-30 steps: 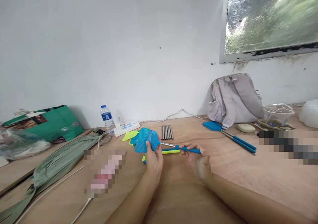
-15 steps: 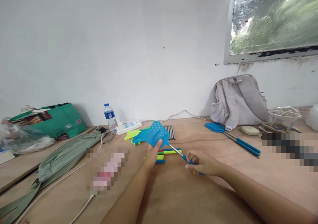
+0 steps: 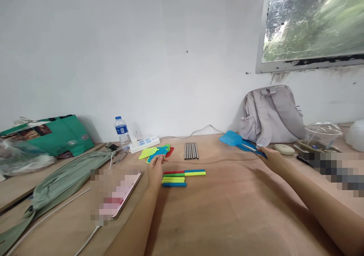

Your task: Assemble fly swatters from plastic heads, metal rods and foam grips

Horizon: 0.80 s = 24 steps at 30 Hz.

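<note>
Blue swatter [image 3: 229, 138] juts forward-left from the right grip [image 3: 272, 160] (seemingly pinched).

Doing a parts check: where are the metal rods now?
In the head view, the metal rods lie on the table slightly right of centre, just right of the coloured flat pieces and beyond the coloured handles.

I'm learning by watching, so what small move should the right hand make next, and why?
Probably lower and release the blue swatter: the right hand grips it near the backpack, while the left hand is at the coloured flat pieces.
</note>
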Available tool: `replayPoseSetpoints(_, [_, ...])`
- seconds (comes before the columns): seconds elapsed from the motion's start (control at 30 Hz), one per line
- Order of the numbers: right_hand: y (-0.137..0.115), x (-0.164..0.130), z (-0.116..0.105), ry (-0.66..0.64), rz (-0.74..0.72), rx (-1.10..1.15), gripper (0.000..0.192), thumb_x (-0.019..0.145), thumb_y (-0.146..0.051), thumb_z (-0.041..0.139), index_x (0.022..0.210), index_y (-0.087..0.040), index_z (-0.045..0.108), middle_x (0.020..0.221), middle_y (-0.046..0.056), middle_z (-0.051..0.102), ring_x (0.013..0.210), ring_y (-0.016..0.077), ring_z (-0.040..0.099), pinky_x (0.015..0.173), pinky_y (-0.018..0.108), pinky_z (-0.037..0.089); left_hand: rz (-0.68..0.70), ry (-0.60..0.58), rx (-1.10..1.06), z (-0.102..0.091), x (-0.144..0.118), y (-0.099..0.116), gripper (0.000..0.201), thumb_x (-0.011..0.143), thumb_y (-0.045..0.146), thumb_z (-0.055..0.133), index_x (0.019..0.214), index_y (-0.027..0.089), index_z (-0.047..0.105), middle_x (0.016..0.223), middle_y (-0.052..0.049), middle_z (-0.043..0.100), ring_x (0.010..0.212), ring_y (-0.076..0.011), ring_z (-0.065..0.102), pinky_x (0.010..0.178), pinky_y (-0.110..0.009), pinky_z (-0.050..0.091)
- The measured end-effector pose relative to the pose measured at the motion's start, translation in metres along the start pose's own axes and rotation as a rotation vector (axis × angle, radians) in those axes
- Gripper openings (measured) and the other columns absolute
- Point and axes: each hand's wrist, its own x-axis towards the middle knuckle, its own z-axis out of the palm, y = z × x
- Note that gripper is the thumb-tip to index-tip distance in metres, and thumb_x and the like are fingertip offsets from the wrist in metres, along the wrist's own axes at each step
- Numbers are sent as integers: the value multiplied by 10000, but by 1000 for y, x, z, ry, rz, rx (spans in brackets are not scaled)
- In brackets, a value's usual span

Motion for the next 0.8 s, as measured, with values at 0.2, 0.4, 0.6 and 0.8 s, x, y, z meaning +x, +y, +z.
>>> replayPoseSetpoints(0.2, [36,-3,1,-119,215,-210,150,713,-211,475,772,-161,604,786,107,650,760,237,587,650,288,403,-74,125,47,-13,14,-7,200,639,321,475,675,161,590,604,-21,617,666,-170,546,668,-304,422])
replayPoseSetpoints(0.4, [43,-11,4,-107,274,-227,252,711,-257,478,914,-151,582,861,125,633,811,238,578,662,291,394,-116,192,104,-19,20,-13,153,671,265,449,631,174,565,600,-18,599,691,-179,535,644,-300,424])
replayPoseSetpoints(0.6, [31,-13,-3,-1,161,-180,244,726,-323,458,867,-185,601,861,143,605,749,240,564,659,324,398,-95,138,165,-18,18,-13,161,689,269,436,661,179,566,614,3,595,697,-176,530,645,-289,420])
replayPoseSetpoints(0.8, [-58,-15,2,61,-207,63,193,748,-233,422,849,-198,583,943,94,563,884,218,518,821,347,378,-58,63,289,-19,17,-17,146,658,283,461,634,195,575,620,-3,590,702,-198,525,680,-324,392])
